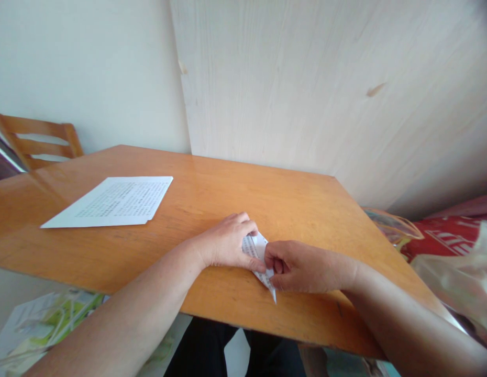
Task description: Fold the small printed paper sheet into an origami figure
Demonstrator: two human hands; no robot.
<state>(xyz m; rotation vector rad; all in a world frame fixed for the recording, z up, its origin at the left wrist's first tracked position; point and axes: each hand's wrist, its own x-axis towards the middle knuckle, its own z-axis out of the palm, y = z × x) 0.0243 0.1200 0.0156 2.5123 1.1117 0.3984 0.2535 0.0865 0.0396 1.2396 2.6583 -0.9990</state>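
Near the front edge of the wooden table (pixel 212 178) lies a small folded piece of printed paper (pixel 256 246), its pointed end toward me. My left hand (pixel 231 243) curves over the paper's left side, fingers at its far edge and thumb pressing on its face. From the right, my right hand (pixel 298 265) grips the paper's right edge with fingers curled in and the thumb low near the point. Both hands cover parts of the folds. A stack of white sheets (pixel 113 201) with printed rows of characters rests farther left.
A wooden chair (pixel 43 139) stands at the far left, by the wall. Behind the table rises a pale wooden panel (pixel 267 84). Red bags (pixel 443 235) and a pale plastic bag (pixel 455 277) are beside the table's right edge. Below left, papers and cords (pixel 66 319) show.
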